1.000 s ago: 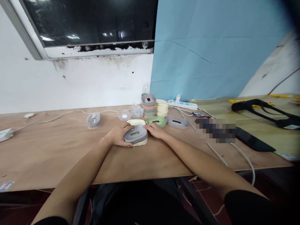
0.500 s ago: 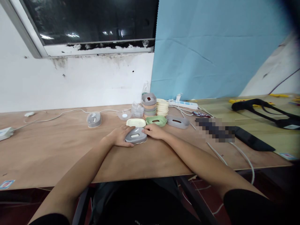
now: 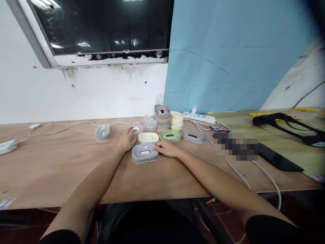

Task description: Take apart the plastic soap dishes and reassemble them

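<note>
A grey soap dish with a slot in its middle sits on the table, a pale rim under it. My right hand grips its right edge between thumb and fingers. Farther back, my left hand is open, its fingers stretched to a small clear plastic container with a white round piece in it; whether the fingertips touch anything is unclear. Just behind the grey dish lies a cream tray. A green slotted dish and another grey slotted dish stand to its right.
Stacked coloured dishes and stacked cream trays stand at the back, by a clear bag and a bottle. A grey dish is at left. Cables, a power strip and a black phone-like slab lie around.
My left hand has let go of the grey soap dish and moved back to the clear container. The right hand stays at the dish's right edge. The view has tilted up slightly.
</note>
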Tool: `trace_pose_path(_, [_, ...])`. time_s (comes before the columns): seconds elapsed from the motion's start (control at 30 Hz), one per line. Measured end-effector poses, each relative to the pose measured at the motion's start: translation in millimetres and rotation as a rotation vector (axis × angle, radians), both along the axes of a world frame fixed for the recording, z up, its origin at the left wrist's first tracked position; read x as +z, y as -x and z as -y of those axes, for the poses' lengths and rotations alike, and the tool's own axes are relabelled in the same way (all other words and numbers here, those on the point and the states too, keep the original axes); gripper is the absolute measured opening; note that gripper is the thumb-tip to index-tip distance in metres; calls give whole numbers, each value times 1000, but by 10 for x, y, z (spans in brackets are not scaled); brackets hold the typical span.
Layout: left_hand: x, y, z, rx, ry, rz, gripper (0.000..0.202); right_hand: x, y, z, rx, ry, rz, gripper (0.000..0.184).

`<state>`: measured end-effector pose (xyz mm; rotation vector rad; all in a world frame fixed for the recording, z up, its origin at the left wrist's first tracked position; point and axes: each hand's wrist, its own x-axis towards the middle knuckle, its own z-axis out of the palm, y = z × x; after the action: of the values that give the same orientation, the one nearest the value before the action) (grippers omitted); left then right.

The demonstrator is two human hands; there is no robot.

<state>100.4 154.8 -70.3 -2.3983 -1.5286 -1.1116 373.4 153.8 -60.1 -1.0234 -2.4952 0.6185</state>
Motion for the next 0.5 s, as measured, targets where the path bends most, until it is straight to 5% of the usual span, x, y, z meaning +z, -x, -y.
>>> trace_pose_path(0.2, [-79, 45, -74, 98, 120, -114, 42, 36, -16, 21, -8, 11, 14, 52])
trace_pose_path(0.5, [-54, 190, 1, 304, 102, -25, 21, 38, -13, 28, -6, 19, 22, 51])
